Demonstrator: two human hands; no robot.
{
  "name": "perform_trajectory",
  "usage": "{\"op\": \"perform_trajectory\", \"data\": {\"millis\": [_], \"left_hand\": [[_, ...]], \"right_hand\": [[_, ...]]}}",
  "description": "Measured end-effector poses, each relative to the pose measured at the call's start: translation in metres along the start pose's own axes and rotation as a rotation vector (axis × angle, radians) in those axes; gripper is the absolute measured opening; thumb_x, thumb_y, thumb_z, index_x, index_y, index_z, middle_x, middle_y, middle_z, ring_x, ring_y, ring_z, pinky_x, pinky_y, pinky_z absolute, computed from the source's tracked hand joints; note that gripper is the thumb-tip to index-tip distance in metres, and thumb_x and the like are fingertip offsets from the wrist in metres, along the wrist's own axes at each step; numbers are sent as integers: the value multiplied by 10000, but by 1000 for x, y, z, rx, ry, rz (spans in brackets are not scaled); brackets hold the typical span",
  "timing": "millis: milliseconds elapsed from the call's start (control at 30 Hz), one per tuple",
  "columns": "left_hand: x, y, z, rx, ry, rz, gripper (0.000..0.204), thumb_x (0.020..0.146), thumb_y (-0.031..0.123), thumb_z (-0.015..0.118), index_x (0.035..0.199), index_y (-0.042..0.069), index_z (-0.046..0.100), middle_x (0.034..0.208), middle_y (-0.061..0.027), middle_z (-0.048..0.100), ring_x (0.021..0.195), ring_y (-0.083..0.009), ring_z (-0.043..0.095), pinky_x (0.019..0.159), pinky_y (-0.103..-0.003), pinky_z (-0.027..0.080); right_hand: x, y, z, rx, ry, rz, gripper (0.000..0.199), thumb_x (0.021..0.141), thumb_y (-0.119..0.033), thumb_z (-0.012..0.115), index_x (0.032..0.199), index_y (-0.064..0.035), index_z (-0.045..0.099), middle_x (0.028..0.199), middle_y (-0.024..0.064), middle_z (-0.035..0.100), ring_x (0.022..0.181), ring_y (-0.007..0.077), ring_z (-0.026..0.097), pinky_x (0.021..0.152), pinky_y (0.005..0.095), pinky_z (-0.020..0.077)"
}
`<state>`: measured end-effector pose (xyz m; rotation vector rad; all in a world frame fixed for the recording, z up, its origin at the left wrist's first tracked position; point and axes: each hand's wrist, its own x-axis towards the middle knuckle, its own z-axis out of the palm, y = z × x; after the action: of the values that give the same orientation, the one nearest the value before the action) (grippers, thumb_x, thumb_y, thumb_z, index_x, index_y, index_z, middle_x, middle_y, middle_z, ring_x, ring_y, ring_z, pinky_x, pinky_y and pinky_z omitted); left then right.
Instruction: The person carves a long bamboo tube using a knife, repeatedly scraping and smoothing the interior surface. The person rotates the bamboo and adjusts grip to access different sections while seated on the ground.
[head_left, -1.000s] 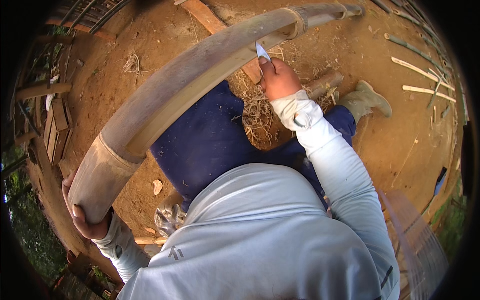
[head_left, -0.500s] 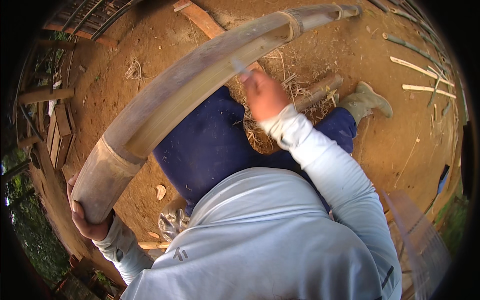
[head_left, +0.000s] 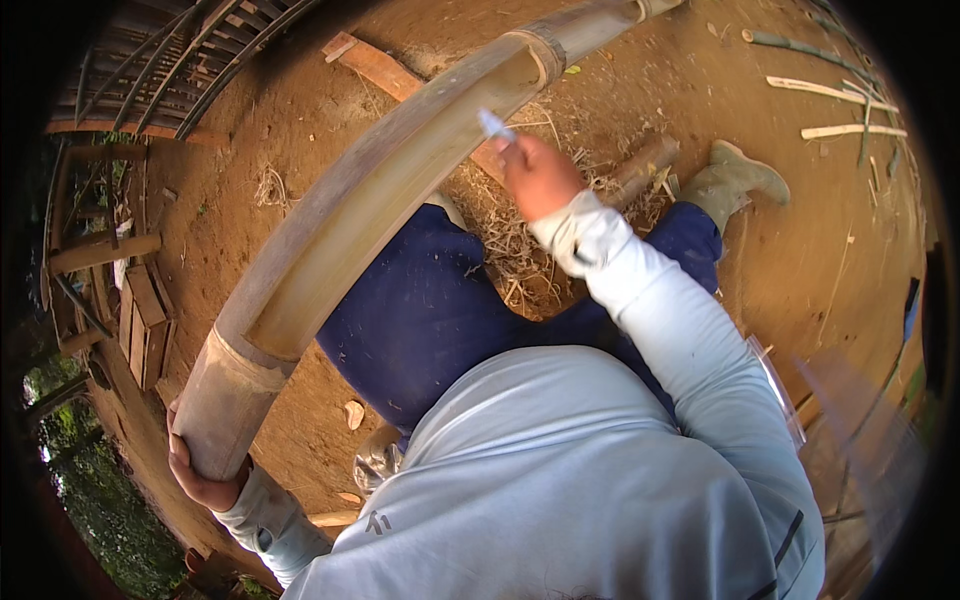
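A long split bamboo pole (head_left: 380, 190) runs from the lower left up to the top right, its hollow side facing me. My left hand (head_left: 200, 480) grips its thick near end from below. My right hand (head_left: 538, 175) is closed on a small pale blade (head_left: 493, 124), whose tip rests against the pole's edge near a node ring (head_left: 540, 52). Under the pole are my legs in dark blue trousers (head_left: 430, 310), and my boot (head_left: 740, 180) stands at the right.
Bamboo shavings (head_left: 520, 250) lie on the bare earth between my legs. A wooden plank (head_left: 385, 72) lies under the pole. Thin bamboo strips (head_left: 830, 95) lie at the top right. Bamboo fencing (head_left: 170, 60) and wooden boxes (head_left: 140, 320) stand at the left.
My right hand with the blade has pulled back along the pole's edge and then pushed forward again. The left hand has kept its hold on the pole's end.
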<state>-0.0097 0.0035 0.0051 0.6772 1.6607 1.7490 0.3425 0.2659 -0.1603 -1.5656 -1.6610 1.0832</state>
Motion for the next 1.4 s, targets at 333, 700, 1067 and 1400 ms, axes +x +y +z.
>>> {"op": "perform_trajectory", "data": {"millis": [333, 700, 1067, 1400], "left_hand": [[5, -3, -7, -70, 137, -28, 617, 917, 421, 481, 1314, -49, 536, 1317, -198, 574, 1263, -339, 517, 1076, -470, 381], [11, -3, -25, -103, 249, -43, 572, 914, 402, 520, 1295, -19, 584, 1341, -163, 580, 1281, -325, 511, 1087, -483, 375], [7, 4, -21, -83, 226, -101, 571, 894, 411, 544, 1290, 3, 593, 1330, -153, 588, 1275, -321, 517, 1077, -485, 380], [10, -3, -26, -80, 216, -58, 557, 909, 406, 536, 1278, -9, 587, 1310, -169, 593, 1261, -326, 524, 1074, -473, 383]], "right_hand": [[21, 37, -13, 70, 11, 86, 426, 1011, -391, 498, 986, 2, 662, 765, 197, 647, 627, 363, 592, 619, 461, 462], [36, 23, -22, 118, 48, 131, 391, 1023, -351, 506, 881, -2, 613, 595, 83, 506, 522, 207, 485, 536, 397, 391], [39, 27, -17, 165, -23, 165, 443, 1020, -403, 485, 929, 4, 635, 740, 211, 614, 650, 351, 589, 625, 449, 455], [20, 5, -14, 129, -71, 123, 410, 1041, -348, 462, 1090, 4, 668, 643, 145, 597, 547, 279, 558, 564, 446, 435]]}}
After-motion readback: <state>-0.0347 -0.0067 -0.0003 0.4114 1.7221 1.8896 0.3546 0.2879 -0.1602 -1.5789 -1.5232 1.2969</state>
